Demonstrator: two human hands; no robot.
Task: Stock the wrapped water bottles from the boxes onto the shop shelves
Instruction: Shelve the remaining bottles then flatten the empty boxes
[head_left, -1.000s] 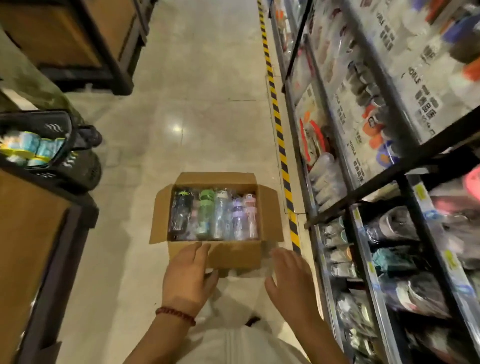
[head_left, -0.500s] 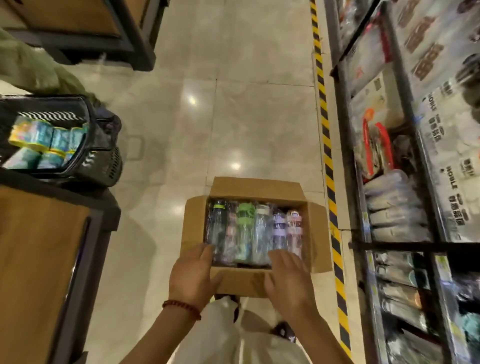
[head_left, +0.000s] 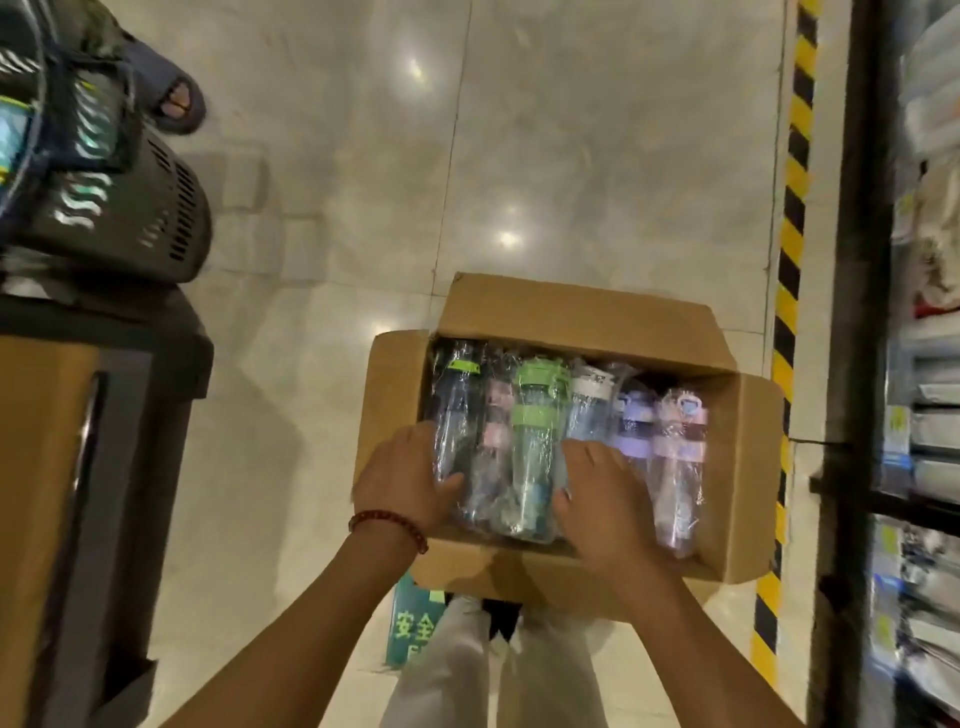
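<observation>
An open cardboard box (head_left: 582, 317) sits on the floor right in front of me, holding several wrapped water bottles laid side by side. Among them are a dark bottle (head_left: 457, 395) at the left, a green-capped bottle (head_left: 535, 415) and a pink bottle (head_left: 680, 452) at the right. My left hand (head_left: 405, 478) grips the lower end of the dark bottle, thumb across it and fingers down by the box's left wall. My right hand (head_left: 602, 499) lies flat over the lower parts of the middle bottles, hiding them. The shop shelves (head_left: 852, 312) stand at the right.
A yellow-black hazard strip (head_left: 792, 234) runs along the floor by the shelves. At the left stand a wooden counter (head_left: 41, 467) and a dark shopping basket (head_left: 130, 208). Another person's sandalled foot (head_left: 171, 98) is at the far left. A green floor sign (head_left: 413, 629) shows under the box.
I have leaned in closer over the box. Both hands moved from its near edge into the box and onto the bottles.
</observation>
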